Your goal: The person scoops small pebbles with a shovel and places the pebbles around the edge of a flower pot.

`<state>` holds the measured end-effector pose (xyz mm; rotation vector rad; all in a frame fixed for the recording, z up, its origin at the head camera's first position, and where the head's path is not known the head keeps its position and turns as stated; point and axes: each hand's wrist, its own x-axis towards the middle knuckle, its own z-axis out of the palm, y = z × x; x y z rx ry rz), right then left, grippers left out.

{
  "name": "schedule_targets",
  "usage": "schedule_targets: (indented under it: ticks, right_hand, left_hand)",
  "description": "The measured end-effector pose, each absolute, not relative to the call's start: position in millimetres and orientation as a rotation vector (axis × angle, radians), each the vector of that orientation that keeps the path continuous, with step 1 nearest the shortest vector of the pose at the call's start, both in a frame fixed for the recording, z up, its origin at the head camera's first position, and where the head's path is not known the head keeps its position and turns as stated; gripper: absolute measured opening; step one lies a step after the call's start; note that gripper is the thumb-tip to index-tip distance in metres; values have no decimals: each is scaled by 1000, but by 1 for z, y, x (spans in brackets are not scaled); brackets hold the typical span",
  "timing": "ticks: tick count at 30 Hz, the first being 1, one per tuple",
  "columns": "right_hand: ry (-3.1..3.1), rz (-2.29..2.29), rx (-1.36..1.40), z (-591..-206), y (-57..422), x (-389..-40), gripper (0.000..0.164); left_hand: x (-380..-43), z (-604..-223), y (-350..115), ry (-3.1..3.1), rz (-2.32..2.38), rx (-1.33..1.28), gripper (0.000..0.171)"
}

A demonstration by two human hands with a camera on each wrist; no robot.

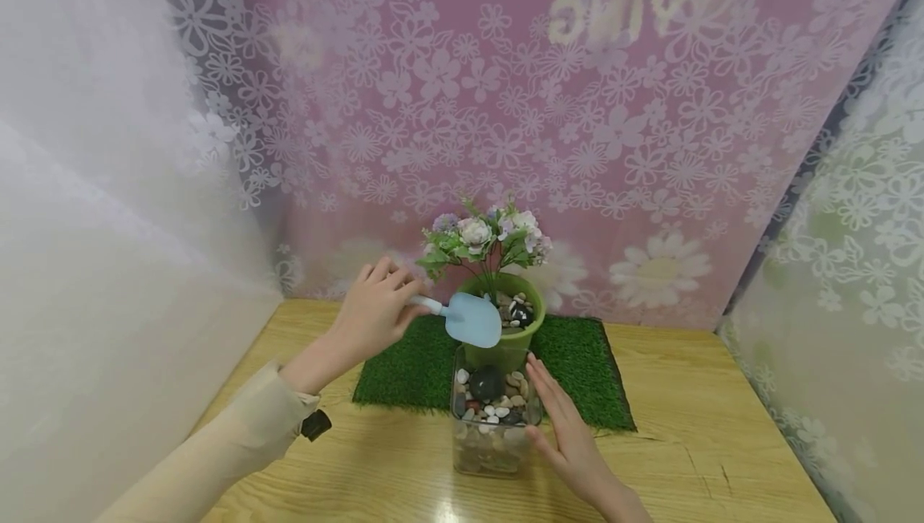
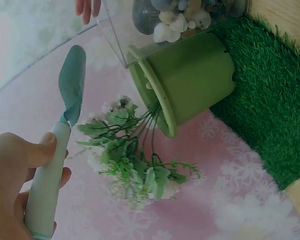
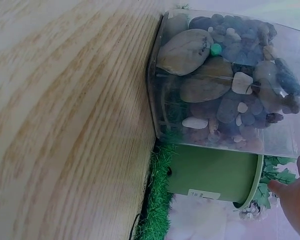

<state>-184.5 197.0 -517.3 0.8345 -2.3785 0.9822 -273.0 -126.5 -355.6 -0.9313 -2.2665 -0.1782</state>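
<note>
My left hand [image 1: 375, 308] grips the pale handle of a small light-blue garden trowel [image 1: 474, 321]. Its blade, bare of stones, hangs over the near rim of a green flowerpot [image 1: 536, 310]. Artificial white and purple flowers [image 1: 491, 236] stand in the pot, with pebbles and a dark stone about their stems. In front of the pot stands a clear plastic box [image 1: 487, 459] filled with mixed stones [image 3: 205, 85], a large black one [image 1: 487, 383] on top. My right hand [image 1: 570, 443] rests along the box's right side near the rim, fingers extended.
Under the pot lies a green artificial grass mat [image 1: 577, 362] on a wood-grain table [image 1: 693, 427]. A pink flowered curtain [image 1: 433, 122] hangs close behind. Pale sheets close in the left and right sides. A dark strap end hangs at my left wrist.
</note>
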Motion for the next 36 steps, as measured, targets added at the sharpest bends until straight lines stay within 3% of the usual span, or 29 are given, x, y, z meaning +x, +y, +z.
schedule_targets:
  ticks: [26,36]
  right_hand:
    - [-2427,954,790,-513,197,-185,84]
    - [-2433,979,809,-515,196,-185,81]
  left_hand:
    - [-243,-335,-82,-1951,603,-1390,13]
    - [-241,-344,-68,-1856,805,-1452,24]
